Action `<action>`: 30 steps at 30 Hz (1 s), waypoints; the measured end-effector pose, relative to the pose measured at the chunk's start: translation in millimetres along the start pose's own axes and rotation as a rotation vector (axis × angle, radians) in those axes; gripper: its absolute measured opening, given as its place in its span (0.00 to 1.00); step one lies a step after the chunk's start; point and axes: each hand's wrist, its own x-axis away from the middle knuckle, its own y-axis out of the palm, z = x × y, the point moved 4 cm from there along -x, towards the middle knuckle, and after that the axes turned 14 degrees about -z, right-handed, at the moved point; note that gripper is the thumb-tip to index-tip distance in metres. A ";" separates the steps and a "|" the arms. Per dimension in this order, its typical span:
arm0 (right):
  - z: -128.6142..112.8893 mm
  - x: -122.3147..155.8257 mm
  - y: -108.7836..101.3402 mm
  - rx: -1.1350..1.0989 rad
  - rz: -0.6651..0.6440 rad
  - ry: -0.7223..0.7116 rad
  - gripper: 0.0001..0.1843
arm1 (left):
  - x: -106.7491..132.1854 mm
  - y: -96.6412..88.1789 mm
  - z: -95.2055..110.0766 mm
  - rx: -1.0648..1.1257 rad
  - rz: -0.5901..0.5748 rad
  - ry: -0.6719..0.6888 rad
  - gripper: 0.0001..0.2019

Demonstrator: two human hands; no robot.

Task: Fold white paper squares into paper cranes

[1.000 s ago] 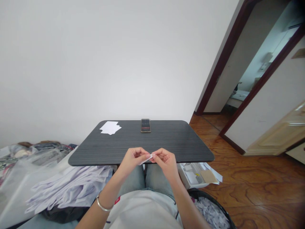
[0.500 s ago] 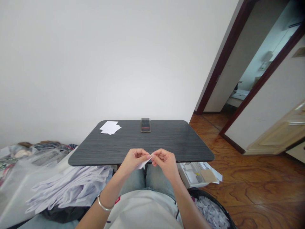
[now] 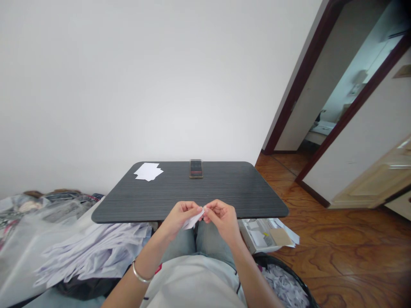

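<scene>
Between my two hands, at the near edge of the dark table (image 3: 192,190), is a small piece of white paper (image 3: 192,220). My left hand (image 3: 181,216) pinches it between thumb and fingers, and most of the paper slants down below that thumb. My right hand (image 3: 221,215) is closed at the paper's upper right tip, thumb against the fingers. Some of the paper is hidden by the fingers. At the table's far left lies a loose stack of white paper pieces (image 3: 149,171).
A phone (image 3: 196,168) rests at the table's back middle. White cloth (image 3: 96,252) is heaped to the left beside clear plastic (image 3: 41,239). On the right are a white box (image 3: 257,239) of papers and a black bag (image 3: 285,284) full of white scraps. The wall stands behind.
The white paper has tilted slightly, so more of its face shows beneath my left thumb. Both hands stay almost in place, still pinching.
</scene>
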 end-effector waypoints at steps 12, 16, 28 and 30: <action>-2.1 0.6 1.1 -0.017 0.036 -0.016 0.09 | 0.9 6.5 7.9 -0.041 0.053 0.085 0.15; -2.2 1.0 1.1 -0.034 0.046 -0.015 0.09 | 2.0 7.7 11.9 -0.121 0.074 0.131 0.15; 2.4 -1.0 2.6 -0.098 0.067 -0.021 0.10 | 3.3 7.2 18.9 -0.366 0.157 0.179 0.13; 3.8 -1.4 1.8 -0.100 0.066 -0.011 0.10 | 3.7 7.2 19.9 -0.441 0.170 0.187 0.12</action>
